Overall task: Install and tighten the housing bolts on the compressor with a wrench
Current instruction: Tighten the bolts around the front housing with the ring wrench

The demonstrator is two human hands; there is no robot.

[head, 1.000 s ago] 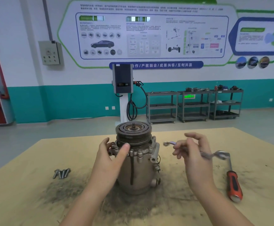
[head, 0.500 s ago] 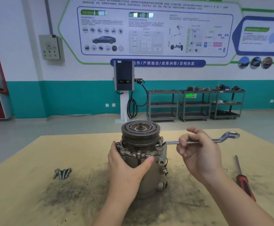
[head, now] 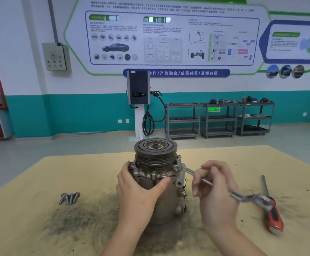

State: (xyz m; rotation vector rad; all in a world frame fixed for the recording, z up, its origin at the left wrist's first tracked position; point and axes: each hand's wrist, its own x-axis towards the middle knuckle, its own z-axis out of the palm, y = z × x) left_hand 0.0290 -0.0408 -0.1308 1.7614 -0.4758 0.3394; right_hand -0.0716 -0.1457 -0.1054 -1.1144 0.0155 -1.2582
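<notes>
wrench (head: 212, 182) swung round since half a second back: the handle was pointing off toward 2 o'clock from the compressor (head: 156, 180), now it trails down toward 4 o'clock, with the free end blurred over the red screwdriver (head: 272, 213). i'd say that's one tightening stroke on the bolt (head: 176, 168) at the flange's 3 o'clock side, so the job is mid-way, not done. four loose bolts (head: 69, 198) are lying in a bunch on the table (head: 30, 182) out at 9 o'clock, well apart from the compressor, so more installs are probably left. the compressor stands upright in the middle of the table, pulley on top. left hand (head: 141, 189) wraps the housing from the 9 o'clock side, fingers curled round the flange and thumb pressed across the front, bracing it. right hand (head: 215, 187) sits at 3 o'clock, fingers curled down over the wrench shaft, clenched on it, wrist low.
</notes>
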